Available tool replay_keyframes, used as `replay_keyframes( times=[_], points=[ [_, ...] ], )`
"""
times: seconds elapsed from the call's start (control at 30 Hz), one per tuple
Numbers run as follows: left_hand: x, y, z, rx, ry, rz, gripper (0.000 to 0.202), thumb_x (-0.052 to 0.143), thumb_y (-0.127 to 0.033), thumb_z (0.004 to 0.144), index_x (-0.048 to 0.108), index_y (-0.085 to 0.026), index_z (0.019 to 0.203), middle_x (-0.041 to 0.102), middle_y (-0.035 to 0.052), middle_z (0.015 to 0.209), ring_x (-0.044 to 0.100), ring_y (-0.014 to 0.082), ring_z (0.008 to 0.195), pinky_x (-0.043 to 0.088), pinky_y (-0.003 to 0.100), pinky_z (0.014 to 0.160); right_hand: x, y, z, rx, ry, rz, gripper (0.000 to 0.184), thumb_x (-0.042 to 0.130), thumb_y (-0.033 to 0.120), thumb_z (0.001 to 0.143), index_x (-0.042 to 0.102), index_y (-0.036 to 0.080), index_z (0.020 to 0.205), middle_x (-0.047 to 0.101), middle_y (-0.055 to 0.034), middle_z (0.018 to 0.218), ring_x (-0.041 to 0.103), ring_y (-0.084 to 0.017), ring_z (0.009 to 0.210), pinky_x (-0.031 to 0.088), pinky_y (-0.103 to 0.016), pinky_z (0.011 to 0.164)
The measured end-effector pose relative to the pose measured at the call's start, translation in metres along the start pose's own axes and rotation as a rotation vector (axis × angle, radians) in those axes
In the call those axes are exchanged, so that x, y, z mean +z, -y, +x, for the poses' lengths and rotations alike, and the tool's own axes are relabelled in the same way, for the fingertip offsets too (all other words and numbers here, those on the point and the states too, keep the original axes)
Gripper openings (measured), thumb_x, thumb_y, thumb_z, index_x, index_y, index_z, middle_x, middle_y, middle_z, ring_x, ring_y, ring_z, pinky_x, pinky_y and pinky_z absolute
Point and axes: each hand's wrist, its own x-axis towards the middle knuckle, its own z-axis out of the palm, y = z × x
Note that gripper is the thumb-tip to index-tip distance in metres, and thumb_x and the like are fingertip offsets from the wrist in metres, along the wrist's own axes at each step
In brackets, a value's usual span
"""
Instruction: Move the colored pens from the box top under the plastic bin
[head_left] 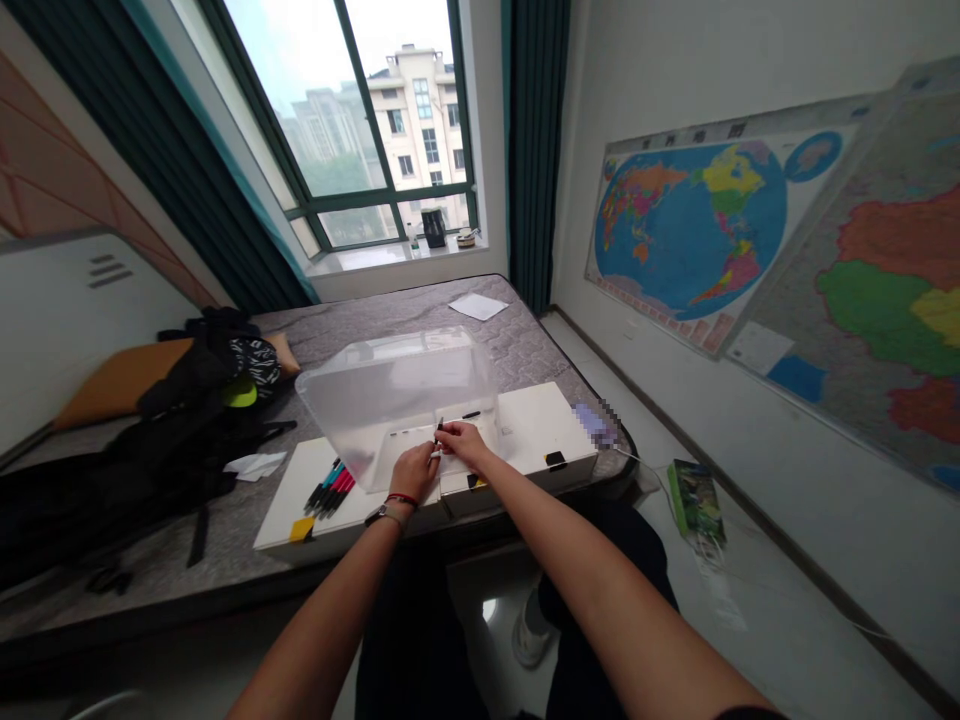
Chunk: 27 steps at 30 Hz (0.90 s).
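Observation:
Both my hands meet over a white board (525, 425) at the near edge of a grey mattress. My left hand (412, 470), with a watch and red band on the wrist, is closed on a thin pen (439, 432). My right hand (461, 440) pinches the same pen at its upper end. A clear plastic storage box (397, 395) stands just behind the hands, tilted toward me. A bunch of coloured pens (330, 490) lies on the board left of my left hand. Another black pen (471, 414) lies behind my right hand.
A black bag and clothes (187, 420) lie on the left of the mattress (517, 345). A sheet of paper (478, 306) rests near the window. A green packet (696, 497) lies on the floor at right. Maps (697, 225) hang on the right wall.

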Motion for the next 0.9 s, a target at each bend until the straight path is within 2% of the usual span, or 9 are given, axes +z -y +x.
replay_keyframes(
  times=[0.13, 0.33, 0.4, 0.5, 0.57, 0.73, 0.9],
  points=[
    [0.0002, 0.0001, 0.0002, -0.024, -0.019, -0.021, 0.018, 0.041, -0.028, 0.092, 0.057, -0.02, 0.095, 0.067, 0.0067, 0.086, 0.06, 0.0203, 0.081, 0.036, 0.029, 0.069, 0.0005, 0.0011, -0.0003, -0.01, -0.005, -0.075, 0.031, 0.077, 0.041, 0.066, 0.061, 0.014, 0.072, 0.063, 0.0011, 0.063, 0.059, -0.011, 0.058, 0.047, -0.023, 0.058],
    [0.0013, 0.0002, 0.0006, -0.048, -0.015, -0.023, 0.016, 0.042, -0.027, 0.091, 0.056, -0.02, 0.091, 0.067, 0.0063, 0.084, 0.061, 0.0198, 0.079, 0.035, 0.028, 0.067, -0.0002, 0.0023, 0.0, 0.018, -0.029, -0.013, 0.026, 0.075, 0.034, 0.07, 0.057, 0.015, 0.074, 0.063, 0.0014, 0.063, 0.065, -0.013, 0.062, 0.051, -0.022, 0.06],
    [0.0016, 0.0006, 0.0007, -0.043, -0.021, -0.031, 0.017, 0.041, -0.027, 0.092, 0.057, -0.02, 0.093, 0.067, 0.0064, 0.086, 0.061, 0.0197, 0.08, 0.035, 0.028, 0.067, 0.0001, 0.0029, -0.0011, 0.028, -0.028, 0.022, 0.027, 0.075, 0.028, 0.07, 0.058, 0.015, 0.086, 0.065, 0.0013, 0.067, 0.066, -0.013, 0.062, 0.052, -0.022, 0.06],
    [0.0018, 0.0013, 0.0007, -0.042, -0.029, -0.046, 0.018, 0.04, -0.027, 0.092, 0.056, -0.02, 0.096, 0.067, 0.0064, 0.086, 0.061, 0.0197, 0.08, 0.035, 0.028, 0.067, 0.0004, 0.005, -0.0043, 0.013, -0.045, 0.066, 0.054, 0.074, 0.022, 0.07, 0.049, 0.019, 0.118, 0.068, 0.0023, 0.073, 0.066, -0.012, 0.061, 0.053, -0.023, 0.06],
    [0.0019, 0.0017, 0.0006, -0.046, -0.03, -0.052, 0.017, 0.041, -0.026, 0.092, 0.056, -0.02, 0.097, 0.068, 0.0064, 0.086, 0.062, 0.0199, 0.079, 0.035, 0.028, 0.067, 0.0003, 0.0065, -0.0062, -0.002, -0.038, 0.063, 0.063, 0.072, 0.021, 0.071, 0.043, 0.021, 0.127, 0.068, 0.0032, 0.073, 0.065, -0.012, 0.061, 0.053, -0.023, 0.06],
    [0.0023, 0.002, 0.0003, -0.051, -0.035, -0.065, 0.016, 0.043, -0.025, 0.09, 0.056, -0.02, 0.098, 0.068, 0.0065, 0.087, 0.063, 0.0203, 0.08, 0.036, 0.027, 0.067, -0.0004, 0.0063, -0.0051, 0.002, -0.004, 0.029, 0.042, 0.071, 0.022, 0.074, 0.053, 0.018, 0.113, 0.066, 0.0029, 0.065, 0.064, -0.011, 0.057, 0.051, -0.022, 0.057],
    [0.0028, 0.0021, 0.0002, -0.081, -0.041, -0.092, 0.017, 0.042, -0.026, 0.091, 0.055, -0.021, 0.102, 0.068, 0.0052, 0.082, 0.064, 0.0205, 0.077, 0.036, 0.027, 0.064, -0.001, 0.0005, 0.0012, 0.013, -0.041, 0.048, 0.028, 0.068, 0.034, 0.079, 0.055, 0.019, 0.099, 0.064, 0.0017, 0.064, 0.064, -0.013, 0.057, 0.049, -0.021, 0.053]
  ],
)
